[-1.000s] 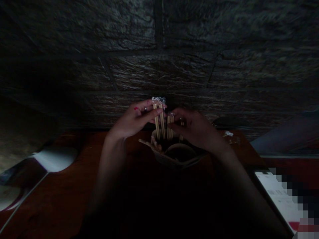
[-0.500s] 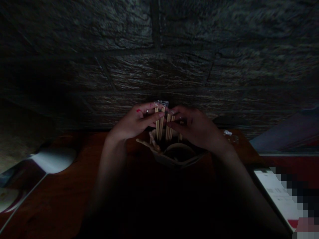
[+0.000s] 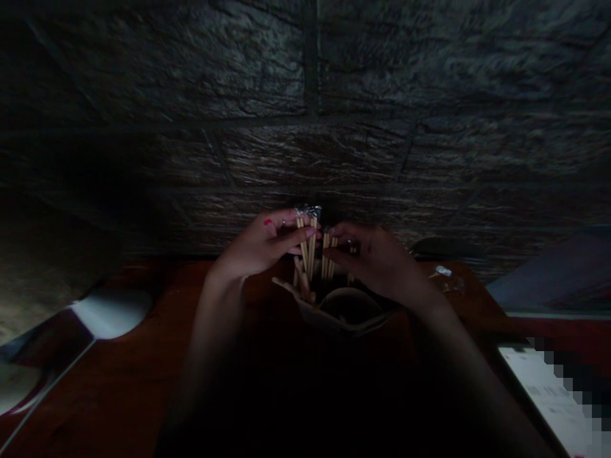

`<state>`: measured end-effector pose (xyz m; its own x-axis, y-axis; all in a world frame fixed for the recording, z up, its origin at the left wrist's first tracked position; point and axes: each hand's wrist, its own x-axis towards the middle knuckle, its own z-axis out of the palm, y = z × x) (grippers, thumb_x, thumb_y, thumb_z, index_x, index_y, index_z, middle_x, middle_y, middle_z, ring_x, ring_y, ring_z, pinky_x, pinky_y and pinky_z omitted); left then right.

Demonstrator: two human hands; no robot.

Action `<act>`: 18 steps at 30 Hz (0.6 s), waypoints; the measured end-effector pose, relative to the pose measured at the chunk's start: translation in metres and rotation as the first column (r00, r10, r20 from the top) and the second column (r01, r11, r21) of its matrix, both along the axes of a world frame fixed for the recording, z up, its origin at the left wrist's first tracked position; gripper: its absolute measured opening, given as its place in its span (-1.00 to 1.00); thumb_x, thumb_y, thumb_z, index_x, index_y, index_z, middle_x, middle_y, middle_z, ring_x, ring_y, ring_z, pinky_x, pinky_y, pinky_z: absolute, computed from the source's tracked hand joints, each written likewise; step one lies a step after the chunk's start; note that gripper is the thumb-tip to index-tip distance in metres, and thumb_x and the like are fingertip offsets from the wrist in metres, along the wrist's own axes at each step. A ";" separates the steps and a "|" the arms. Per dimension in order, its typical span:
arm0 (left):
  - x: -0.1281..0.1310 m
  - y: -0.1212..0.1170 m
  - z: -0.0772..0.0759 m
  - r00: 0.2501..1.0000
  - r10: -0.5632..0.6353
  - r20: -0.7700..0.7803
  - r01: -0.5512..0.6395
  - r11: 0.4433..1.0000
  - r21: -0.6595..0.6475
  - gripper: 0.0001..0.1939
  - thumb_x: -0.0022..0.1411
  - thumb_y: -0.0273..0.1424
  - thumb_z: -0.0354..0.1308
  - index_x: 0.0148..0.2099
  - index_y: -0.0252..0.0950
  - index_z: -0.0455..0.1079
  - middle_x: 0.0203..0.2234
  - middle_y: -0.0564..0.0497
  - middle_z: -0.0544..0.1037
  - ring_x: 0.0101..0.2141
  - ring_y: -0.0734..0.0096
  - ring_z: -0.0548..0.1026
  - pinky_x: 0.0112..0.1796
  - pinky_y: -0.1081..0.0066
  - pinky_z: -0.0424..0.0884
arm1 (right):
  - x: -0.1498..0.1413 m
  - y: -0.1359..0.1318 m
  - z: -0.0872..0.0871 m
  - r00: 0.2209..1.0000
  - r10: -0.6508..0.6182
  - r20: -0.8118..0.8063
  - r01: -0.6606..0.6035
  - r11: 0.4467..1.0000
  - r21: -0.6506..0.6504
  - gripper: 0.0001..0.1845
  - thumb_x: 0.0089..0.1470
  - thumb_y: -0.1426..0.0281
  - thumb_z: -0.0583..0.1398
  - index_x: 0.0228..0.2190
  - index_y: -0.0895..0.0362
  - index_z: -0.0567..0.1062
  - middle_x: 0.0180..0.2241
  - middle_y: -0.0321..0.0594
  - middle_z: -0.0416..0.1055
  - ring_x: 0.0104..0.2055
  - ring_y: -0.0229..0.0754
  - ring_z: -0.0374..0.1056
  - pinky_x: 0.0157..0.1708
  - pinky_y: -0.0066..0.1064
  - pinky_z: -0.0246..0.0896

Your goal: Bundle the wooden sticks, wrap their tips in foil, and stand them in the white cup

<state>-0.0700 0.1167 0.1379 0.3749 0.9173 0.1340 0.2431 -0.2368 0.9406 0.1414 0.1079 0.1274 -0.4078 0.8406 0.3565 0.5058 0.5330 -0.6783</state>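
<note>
Light wooden chopsticks (image 3: 312, 251), in pairs with clear plastic wrap (image 3: 309, 211) at their tops, stand upright in front of me. My left hand (image 3: 267, 240) has its thumb across the left pairs and its fingers behind them. Just to the right, my right hand (image 3: 377, 251) pinches other chopsticks (image 3: 326, 257) between thumb and fingers. Their lower ends reach down to a dark container (image 3: 329, 321) with a rounded rim. A light brown stick-like piece (image 3: 304, 283) leans at its left side. Its inside is too dark to make out.
A dark stone wall (image 3: 267, 152) rises close behind the wooden table (image 3: 176, 305). Scraps of clear wrapper (image 3: 443, 271) lie at the right rear. A white rounded object (image 3: 119, 312) with a thin cord is at left. A lit screen (image 3: 544, 394) is at lower right.
The whole view has shifted, so things sit slightly lower and further right. My right hand and its chopsticks have dropped slightly and moved a little apart from the left pairs.
</note>
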 end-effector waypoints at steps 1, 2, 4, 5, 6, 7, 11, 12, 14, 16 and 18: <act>-0.001 0.001 -0.001 1.000 -0.023 -0.016 0.023 1.000 0.013 -0.71 0.22 -0.19 0.27 -0.13 -0.30 0.53 -0.24 -0.03 0.61 -0.21 0.32 0.56 -0.24 0.41 0.54 | -0.001 0.000 0.000 1.000 0.000 0.018 0.000 1.000 -0.001 -0.89 0.12 0.40 0.24 -0.27 0.12 0.55 -0.38 -0.27 0.57 -0.37 -0.21 0.44 -0.36 -0.41 0.17; -0.002 0.002 -0.003 0.998 -0.052 -0.034 0.053 0.998 0.034 -0.73 0.22 -0.22 0.27 -0.14 -0.30 0.53 -0.26 -0.02 0.61 -0.22 0.33 0.56 -0.23 0.40 0.53 | -0.001 -0.001 0.001 0.999 0.005 0.034 -0.005 1.000 -0.009 -0.89 0.13 0.40 0.23 -0.27 0.12 0.56 -0.39 -0.28 0.56 -0.38 -0.22 0.43 -0.38 -0.41 0.16; -0.004 0.005 -0.006 0.992 -0.108 -0.067 0.113 0.991 0.077 -0.77 0.23 -0.27 0.26 -0.14 -0.29 0.54 -0.27 -0.01 0.62 -0.22 0.35 0.55 -0.18 0.40 0.50 | -0.002 -0.001 0.000 0.999 0.019 0.051 -0.018 0.999 -0.031 -0.87 0.14 0.38 0.23 -0.27 0.12 0.56 -0.37 -0.27 0.56 -0.38 -0.22 0.42 -0.39 -0.41 0.15; -0.005 0.007 -0.008 0.989 -0.126 -0.079 0.133 0.987 0.091 -0.79 0.24 -0.28 0.25 -0.14 -0.29 0.55 -0.27 -0.01 0.62 -0.22 0.35 0.55 -0.17 0.39 0.49 | -0.003 -0.001 0.000 0.998 0.025 0.049 -0.023 0.999 -0.039 -0.87 0.14 0.38 0.23 -0.26 0.12 0.56 -0.36 -0.26 0.57 -0.37 -0.22 0.42 -0.38 -0.41 0.15; -0.006 0.008 -0.009 0.987 -0.135 -0.086 0.143 0.985 0.094 -0.80 0.24 -0.29 0.25 -0.15 -0.28 0.55 -0.27 -0.01 0.62 -0.22 0.35 0.55 -0.16 0.39 0.48 | -0.003 -0.001 -0.001 0.999 0.028 0.045 -0.026 0.999 -0.043 -0.87 0.14 0.37 0.23 -0.26 0.12 0.56 -0.35 -0.25 0.57 -0.36 -0.21 0.43 -0.38 -0.41 0.16; -0.007 0.008 -0.010 0.987 -0.137 -0.086 0.144 0.986 0.087 -0.81 0.24 -0.29 0.25 -0.16 -0.28 0.55 -0.26 -0.01 0.63 -0.23 0.36 0.55 -0.16 0.39 0.48 | -0.003 0.000 -0.001 0.999 0.028 0.039 -0.026 0.999 -0.045 -0.86 0.14 0.36 0.23 -0.25 0.12 0.56 -0.34 -0.25 0.57 -0.36 -0.21 0.43 -0.37 -0.41 0.17; -0.008 0.009 -0.012 0.990 -0.125 -0.060 0.127 0.991 0.040 -0.79 0.19 -0.29 0.30 -0.15 -0.27 0.57 -0.24 -0.02 0.64 -0.24 0.35 0.57 -0.18 0.39 0.49 | -0.003 0.000 -0.003 0.999 0.043 0.006 -0.043 0.998 -0.045 -0.85 0.14 0.36 0.24 -0.22 0.10 0.55 -0.32 -0.26 0.58 -0.34 -0.21 0.44 -0.36 -0.41 0.18; -0.009 0.010 -0.013 0.991 -0.122 -0.051 0.124 0.992 0.032 -0.77 0.18 -0.29 0.32 -0.13 -0.25 0.58 -0.23 -0.02 0.65 -0.23 0.34 0.58 -0.18 0.38 0.49 | -0.002 0.000 -0.002 0.999 0.044 0.001 -0.044 0.998 -0.040 -0.84 0.14 0.35 0.24 -0.22 0.10 0.55 -0.32 -0.27 0.58 -0.34 -0.21 0.44 -0.36 -0.41 0.18; -0.009 0.010 -0.014 0.992 -0.119 -0.032 0.120 0.993 0.017 -0.73 0.16 -0.29 0.33 -0.08 -0.23 0.58 -0.20 -0.02 0.66 -0.22 0.33 0.58 -0.18 0.38 0.51 | -0.002 0.000 -0.002 0.999 0.036 -0.001 -0.036 0.999 -0.029 -0.84 0.14 0.33 0.24 -0.23 0.10 0.56 -0.34 -0.26 0.58 -0.35 -0.21 0.44 -0.37 -0.41 0.19; -0.009 0.010 -0.015 0.992 -0.121 -0.021 0.122 0.993 0.008 -0.71 0.16 -0.29 0.34 -0.06 -0.23 0.58 -0.20 -0.02 0.67 -0.21 0.32 0.59 -0.17 0.38 0.51 | -0.002 0.000 -0.002 1.000 0.031 0.001 -0.031 0.999 -0.026 -0.83 0.15 0.31 0.24 -0.23 0.10 0.57 -0.33 -0.25 0.58 -0.35 -0.20 0.44 -0.36 -0.40 0.20; -0.008 0.010 -0.014 0.992 -0.120 -0.026 0.120 0.993 0.012 -0.71 0.16 -0.28 0.33 -0.06 -0.23 0.59 -0.20 -0.02 0.67 -0.20 0.32 0.59 -0.17 0.39 0.50 | -0.002 0.001 -0.003 0.999 0.034 -0.011 -0.035 0.999 -0.032 -0.81 0.15 0.30 0.25 -0.20 0.09 0.56 -0.32 -0.25 0.58 -0.33 -0.19 0.45 -0.35 -0.40 0.22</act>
<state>-0.0783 0.1266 0.1240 0.4854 0.8638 0.1351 0.2356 -0.2781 0.9312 0.1393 0.1089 0.1246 -0.4331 0.8370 0.3344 0.4801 0.5282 -0.7004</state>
